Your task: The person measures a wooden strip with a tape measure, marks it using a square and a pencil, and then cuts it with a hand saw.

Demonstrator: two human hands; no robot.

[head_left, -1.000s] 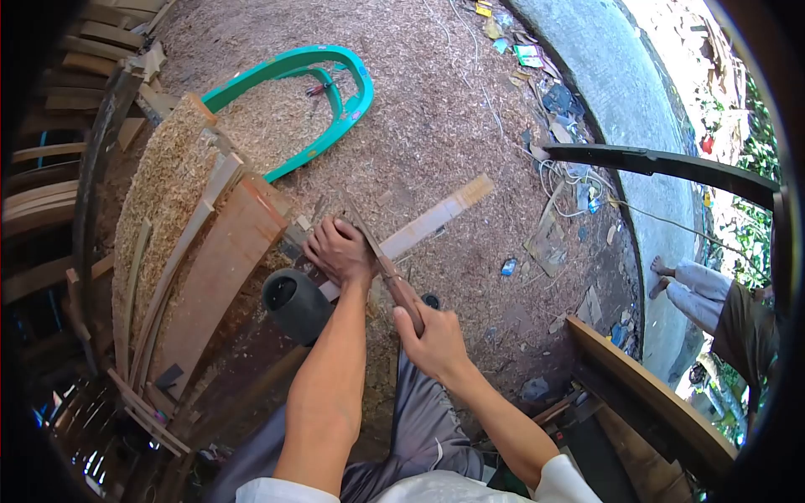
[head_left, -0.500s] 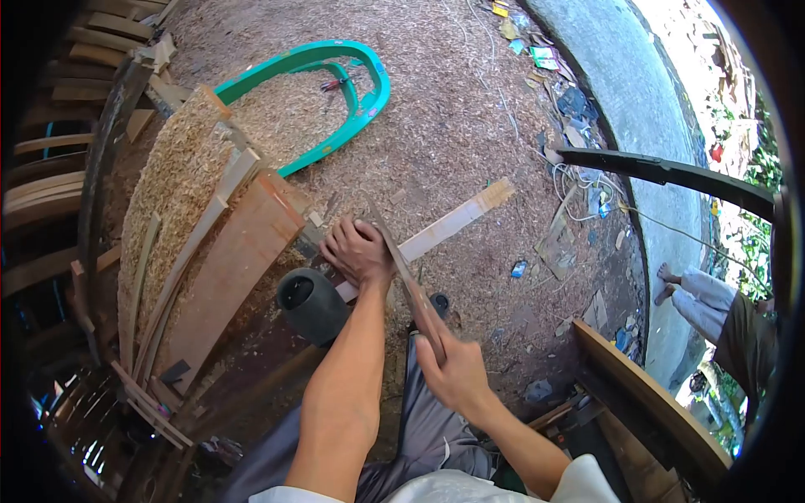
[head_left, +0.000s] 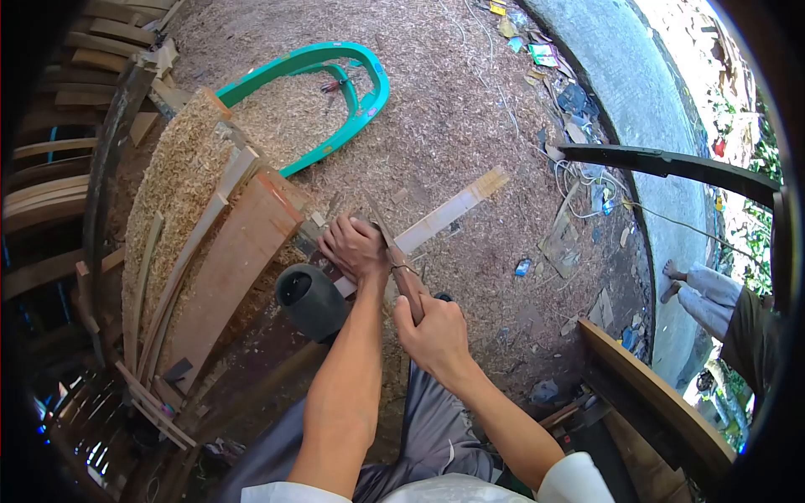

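Observation:
My right hand (head_left: 434, 334) is wrapped round the handle of a hand saw (head_left: 399, 264), whose narrow blade points up and away from me. The blade lies across a pale wooden strip (head_left: 444, 213) that slants up to the right. Pressed down on the strip's lower left part, just left of the blade, is my left hand (head_left: 355, 247); its fingers are bent over the wood and partly spread. A dark grey cylinder (head_left: 310, 302) stands left of my left forearm. The strip's lower end is partly hidden by my left hand and wrist.
A green curved frame (head_left: 331, 144) lies on the shavings-covered ground ahead. Wide reddish boards (head_left: 231, 277) lean at the left beside a shavings heap (head_left: 172, 168). A dark beam (head_left: 671, 163) and a wooden plank (head_left: 654, 390) are at the right, where a person's legs (head_left: 708, 293) show.
My right hand and the saw have moved forward and slightly left, along the blade's line. My left hand stays on the strip. The strip's far end appears slightly lower and further left.

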